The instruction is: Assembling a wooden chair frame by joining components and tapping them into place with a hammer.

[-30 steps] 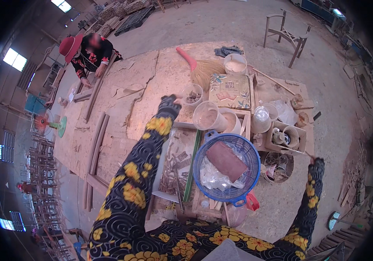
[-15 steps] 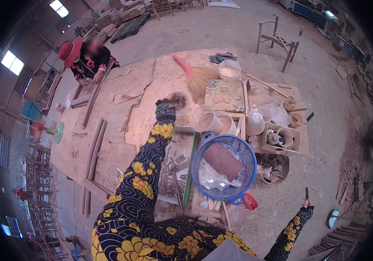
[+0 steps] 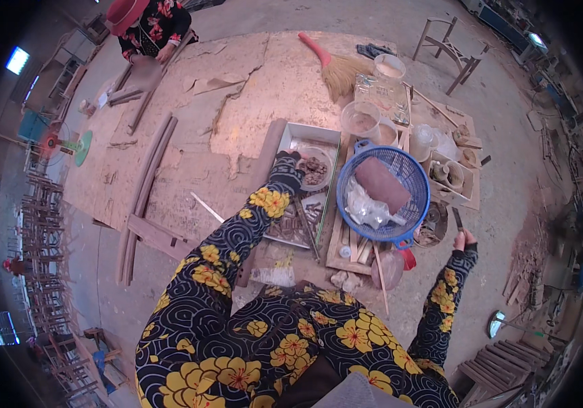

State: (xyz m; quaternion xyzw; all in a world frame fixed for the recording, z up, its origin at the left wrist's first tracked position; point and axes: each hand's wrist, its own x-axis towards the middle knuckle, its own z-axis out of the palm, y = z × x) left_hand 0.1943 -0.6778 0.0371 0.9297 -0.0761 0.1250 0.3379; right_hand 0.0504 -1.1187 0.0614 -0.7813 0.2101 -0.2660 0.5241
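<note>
Your left hand (image 3: 290, 162) reaches into the shallow white tray (image 3: 291, 132) at twelve o'clock from your chest, its fingers hidden under the dark cuff, so you cannot tell whether they are spread or pinching. They sit just beside a small bowl of brown hardware (image 3: 314, 170). Your right hand (image 3: 466, 239), out at three o'clock, is closed around a thin dark tool (image 3: 457, 219) pointing up. Between them stands the blue basket (image 3: 400, 234), holding a brown block (image 3: 381, 183) and clear plastic. Judging by the full bowl, sorting looks barely begun. Another person (image 3: 147, 27) works at eleven o'clock.
</note>
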